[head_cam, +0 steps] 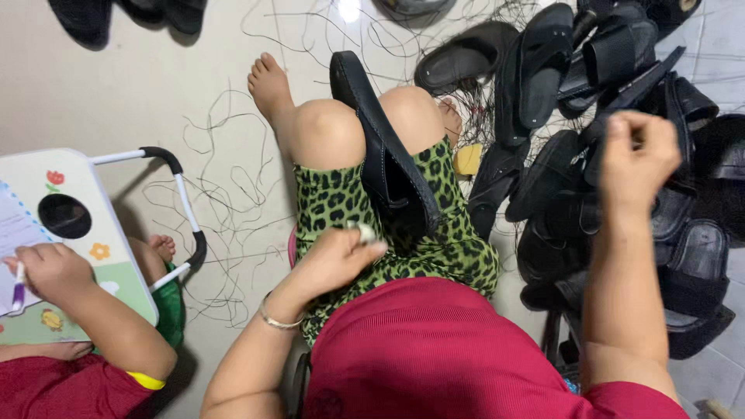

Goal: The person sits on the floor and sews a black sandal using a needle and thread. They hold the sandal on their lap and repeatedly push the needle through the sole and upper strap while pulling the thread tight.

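Seated on a pale floor, knees drawn up, lap covered in green leopard-print cloth (341,203), red ribbed top (434,349) filling the lower middle of the view. Lying slantwise across the lap, between the two knees, a black rubber sandal (384,155), sole edge up, toe end pointing away past the knees.

Left hand (337,260) curled into a loose fist just beside the near end of that sandal, fingers pressed around a small whitish object (365,231); what kind of object, too blurred to tell. Thin metal bangle (275,320) at the wrist.

Right hand (638,159) raised out to the right, fingers bunched together and closed, blurred; whether pinching anything, cannot tell. Directly beneath and beyond it, a heap of black sandals and slippers (574,93), crowding the whole right side and overlapping one another, several on edge. A small yellowish block (468,159) on the floor between the right knee and that heap.

Scattered over the floor ahead and to the left, loose black threads (233,186) in tangles, reaching the bare foot (269,84).

At the left edge, another person's small hand (48,270) gripping a purple pen (19,295) over a white child's lap table with flower pictures and a round hole (85,233), its black-and-white tubular leg (182,198) sticking out toward the green cloth. Yellow band (146,380) on that person's arm, well apart from the sandal on the lap.
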